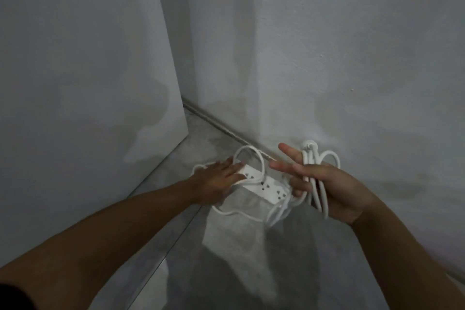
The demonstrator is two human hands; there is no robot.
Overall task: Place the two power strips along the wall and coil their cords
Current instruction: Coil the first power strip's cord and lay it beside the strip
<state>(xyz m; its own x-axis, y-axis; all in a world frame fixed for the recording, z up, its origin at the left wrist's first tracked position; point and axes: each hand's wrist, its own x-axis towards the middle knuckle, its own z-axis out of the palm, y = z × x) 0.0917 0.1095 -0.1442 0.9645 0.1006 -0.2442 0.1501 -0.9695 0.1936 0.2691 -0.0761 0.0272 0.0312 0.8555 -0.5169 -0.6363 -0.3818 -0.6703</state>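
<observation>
Right hand [327,184] grips looped cord [315,184] to keep the coil together, while the left hand [216,178] lies flat, steadying a strip [264,185] near the wall [327,58]

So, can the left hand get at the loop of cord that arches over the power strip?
Probably yes. The left hand lies flat on the power strip, and the cord loop arches right beside its fingers with nothing between.

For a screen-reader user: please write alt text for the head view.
A person's left hand presses a white power strip on the grey floor by the wall, while the right hand holds loops of white cord.
</observation>
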